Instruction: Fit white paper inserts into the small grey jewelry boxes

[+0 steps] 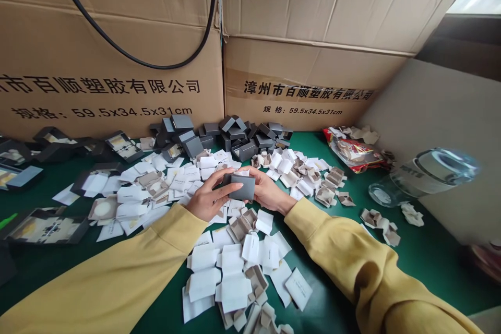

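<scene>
While in both hands, grey box

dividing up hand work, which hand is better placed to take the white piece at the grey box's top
Probably the right hand: its fingers are beside the white piece, while the left hand has its thumb across the grey box.

So the thing in play was this little dark grey box, pretty plain and matte, squarish on the flat face pointing at the camera. It was off the table, pinched between the left hand and the right hand, standing more or less upright. A bit of white showed at its top edge, couldn't tell what.
</scene>
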{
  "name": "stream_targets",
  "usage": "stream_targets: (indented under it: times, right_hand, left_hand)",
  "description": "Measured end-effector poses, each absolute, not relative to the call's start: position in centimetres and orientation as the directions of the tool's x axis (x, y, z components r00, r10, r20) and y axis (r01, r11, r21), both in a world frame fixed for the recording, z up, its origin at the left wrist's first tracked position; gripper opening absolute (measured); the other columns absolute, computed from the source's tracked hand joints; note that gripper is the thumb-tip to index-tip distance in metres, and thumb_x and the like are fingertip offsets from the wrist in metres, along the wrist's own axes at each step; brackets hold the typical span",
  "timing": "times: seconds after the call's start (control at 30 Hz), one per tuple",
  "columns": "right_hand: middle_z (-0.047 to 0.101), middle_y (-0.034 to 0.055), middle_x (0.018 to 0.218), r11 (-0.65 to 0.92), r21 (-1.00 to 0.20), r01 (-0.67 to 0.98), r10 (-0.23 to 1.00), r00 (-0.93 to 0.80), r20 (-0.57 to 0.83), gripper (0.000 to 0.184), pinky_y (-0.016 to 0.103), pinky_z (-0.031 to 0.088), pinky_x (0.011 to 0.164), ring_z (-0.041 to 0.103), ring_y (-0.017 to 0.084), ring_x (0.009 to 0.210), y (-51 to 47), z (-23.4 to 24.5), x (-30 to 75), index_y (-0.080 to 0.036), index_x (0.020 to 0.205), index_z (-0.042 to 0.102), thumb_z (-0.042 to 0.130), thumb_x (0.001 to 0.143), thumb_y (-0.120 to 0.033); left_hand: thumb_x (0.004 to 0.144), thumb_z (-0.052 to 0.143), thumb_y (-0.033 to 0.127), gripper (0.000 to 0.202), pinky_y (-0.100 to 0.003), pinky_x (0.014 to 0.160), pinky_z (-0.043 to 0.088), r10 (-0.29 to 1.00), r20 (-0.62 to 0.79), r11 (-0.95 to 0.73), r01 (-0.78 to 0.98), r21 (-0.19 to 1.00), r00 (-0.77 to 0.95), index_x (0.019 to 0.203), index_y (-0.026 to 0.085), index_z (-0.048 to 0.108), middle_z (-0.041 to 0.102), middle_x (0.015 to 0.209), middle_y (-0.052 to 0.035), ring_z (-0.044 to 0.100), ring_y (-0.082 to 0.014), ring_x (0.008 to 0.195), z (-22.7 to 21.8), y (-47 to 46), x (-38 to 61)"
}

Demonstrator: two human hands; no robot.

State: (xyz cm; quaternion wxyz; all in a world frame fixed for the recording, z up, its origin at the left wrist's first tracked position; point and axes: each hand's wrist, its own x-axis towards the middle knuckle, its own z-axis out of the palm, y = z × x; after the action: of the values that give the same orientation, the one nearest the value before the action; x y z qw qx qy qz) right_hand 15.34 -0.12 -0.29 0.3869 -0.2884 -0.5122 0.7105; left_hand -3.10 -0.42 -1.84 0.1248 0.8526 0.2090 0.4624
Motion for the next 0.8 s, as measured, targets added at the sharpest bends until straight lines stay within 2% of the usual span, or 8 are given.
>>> stream_targets:
  times: [0.1, 0.23, 0.3, 0.37, 0.43, 0.53, 0.7, 0.8]
  right_hand:
    - [0.053, -0.0077, 0.06, -0.12, -0.968, -0.222, 0.877, -0.48, 0.001, 0.043, 0.017, 0.035, 0.041, 0.048, 0.007, 0.043, 0.0, -0.8, 15.2, -0.024, 0.1, 0.046, 0.069, 0.064, -0.032]
    - [0.05, -0.0079, 0.057, 0.007, -0.997, -0.078, 0.953, -0.302, 0.03, 0.028, 0.02, 0.038, 0.046, 0.045, 0.007, 0.045, 0.6, -1.2, 15.1, -0.021, 0.092, 0.047, 0.06, 0.07, -0.032]
    - [0.055, -0.0037, 0.069, 0.151, -0.981, 0.119, 0.97, -0.208, 0.124, 0.025, 0.023, 0.043, 0.055, 0.051, 0.01, 0.058, 0.9, -1.3, 15.4, -0.02, 0.092, 0.05, 0.057, 0.071, -0.031]
    - [0.059, 0.0029, 0.092, 0.329, -0.894, 0.303, 0.941, -0.182, 0.284, 0.03, 0.03, 0.046, 0.074, 0.054, 0.016, 0.083, 1.1, -1.4, 15.7, -0.02, 0.099, 0.052, 0.056, 0.07, -0.027]
    - [0.053, 0.0081, 0.115, 0.48, -0.784, 0.394, 0.877, -0.196, 0.438, 0.04, 0.037, 0.039, 0.091, 0.047, 0.021, 0.107, 1.1, -1.4, 15.9, -0.019, 0.111, 0.05, 0.054, 0.072, -0.023]
    - [0.047, 0.0104, 0.128, 0.6, -0.654, 0.461, 0.791, -0.216, 0.573, 0.041, 0.042, 0.029, 0.102, 0.036, 0.023, 0.122, 0.8, -1.3, 15.9, -0.018, 0.116, 0.047, 0.05, 0.075, -0.021]
    - [0.055, 0.0068, 0.12, 0.667, -0.488, 0.563, 0.707, -0.27, 0.654, 0.023, 0.052, 0.01, 0.108, 0.038, 0.023, 0.123, 0.3, -0.7, 16.0, -0.021, 0.101, 0.055, 0.04, 0.084, -0.02]
    - [0.063, 0.0059, 0.098, 0.717, -0.444, 0.537, 0.66, -0.317, 0.682, 0.021, 0.049, 0.019, 0.106, 0.051, 0.02, 0.105, 0.1, -0.6, 16.2, -0.021, 0.085, 0.059, 0.038, 0.086, -0.023]
  left_hand:
    - [0.084, 0.048, 0.012, 0.048, -0.038, 0.087, 0.049, 0.492, 0.725, -0.871, 0.28, 0.404, 0.482, 0.126, 0.034, 0.046, 0.041, 0.125, -0.0094, 0.047, -0.0226, 0.115, -1.9, -0.4, -3.2]
    - [0.082, 0.05, 0.016, 0.048, -0.036, 0.083, 0.049, 0.513, 0.753, -0.833, 0.452, 0.32, 0.412, 0.128, 0.03, 0.045, 0.042, 0.12, -0.0104, 0.048, -0.0229, 0.11, -1.4, -0.8, -3.7]
    - [0.081, 0.052, 0.019, 0.049, -0.035, 0.083, 0.048, 0.551, 0.761, -0.758, 0.587, 0.284, 0.343, 0.128, 0.028, 0.045, 0.043, 0.118, -0.0104, 0.049, -0.0225, 0.106, -0.6, -0.9, -4.2]
    - [0.081, 0.052, 0.023, 0.046, -0.035, 0.087, 0.046, 0.61, 0.731, -0.67, 0.692, 0.27, 0.306, 0.127, 0.027, 0.048, 0.045, 0.115, -0.0094, 0.05, -0.0219, 0.104, 0.7, -0.2, -4.7]
    - [0.081, 0.051, 0.028, 0.042, -0.034, 0.09, 0.043, 0.69, 0.661, -0.581, 0.77, 0.264, 0.295, 0.124, 0.027, 0.052, 0.048, 0.109, -0.0074, 0.05, -0.0204, 0.102, 2.3, 1.3, -5.1]
    - [0.082, 0.047, 0.033, 0.044, -0.034, 0.094, 0.039, 0.772, 0.602, -0.429, 0.865, 0.26, 0.202, 0.125, 0.025, 0.051, 0.05, 0.105, -0.0065, 0.05, -0.0207, 0.103, 5.0, 5.0, -5.2]
    - [0.081, 0.046, 0.031, 0.051, -0.04, 0.091, 0.038, 0.843, 0.522, -0.27, 0.943, 0.194, 0.134, 0.132, 0.023, 0.04, 0.05, 0.116, -0.0107, 0.047, -0.0265, 0.109, 7.0, 10.9, -4.3]
    - [0.079, 0.05, 0.031, 0.044, -0.045, 0.094, 0.033, 0.882, 0.446, -0.218, 0.971, 0.1, 0.152, 0.123, 0.023, 0.051, 0.049, 0.119, -0.0122, 0.042, -0.0295, 0.114, 6.9, 12.3, -4.1]
